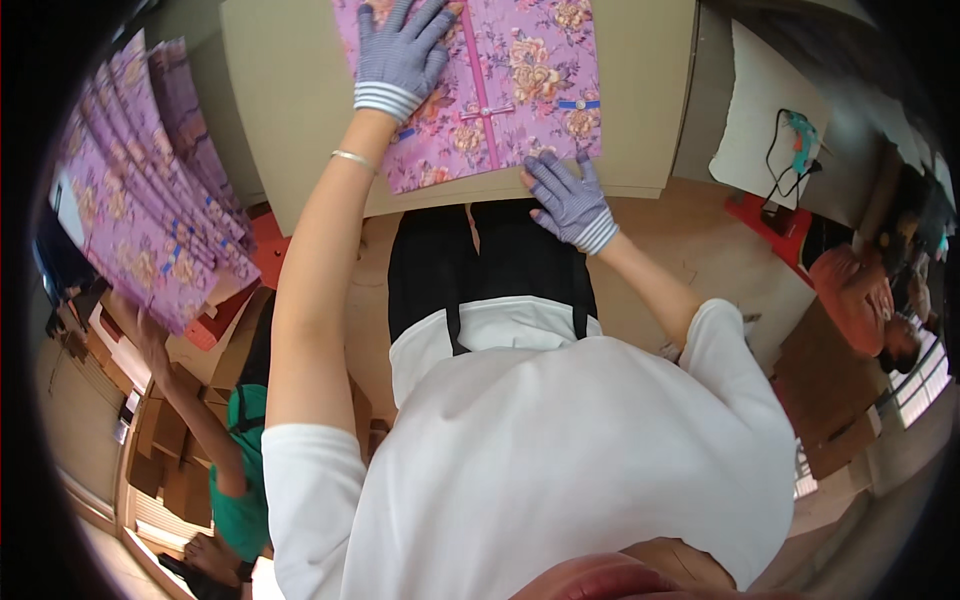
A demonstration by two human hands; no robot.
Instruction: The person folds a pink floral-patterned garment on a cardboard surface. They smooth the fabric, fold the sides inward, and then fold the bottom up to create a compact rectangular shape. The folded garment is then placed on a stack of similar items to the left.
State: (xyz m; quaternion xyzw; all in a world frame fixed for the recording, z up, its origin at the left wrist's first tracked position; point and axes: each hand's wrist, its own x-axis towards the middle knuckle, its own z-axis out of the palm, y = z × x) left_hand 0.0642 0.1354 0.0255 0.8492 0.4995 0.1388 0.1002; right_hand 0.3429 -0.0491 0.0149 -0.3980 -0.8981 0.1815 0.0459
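Observation:
A flat purple piece with a rose print [540,75] lies on the table in front of me. Down its middle runs a pink ribbon strip with a small bow, and blue bands cross it at the sides. My left hand [402,60], in a grey-blue striped glove, rests flat on its left part with the fingers spread. At the near edge of the same piece is my right hand [572,203], gloved alike, its fingers stretched out and their tips by the lower right corner. Neither hand grips anything.
Several matching purple floral pieces [150,190] hang in a layered pile at the left, by a person in green [238,480]. The beige table [290,120] ends just before my body. At right are a white board [760,110], a teal tool with a cord [802,140] and another person [855,300].

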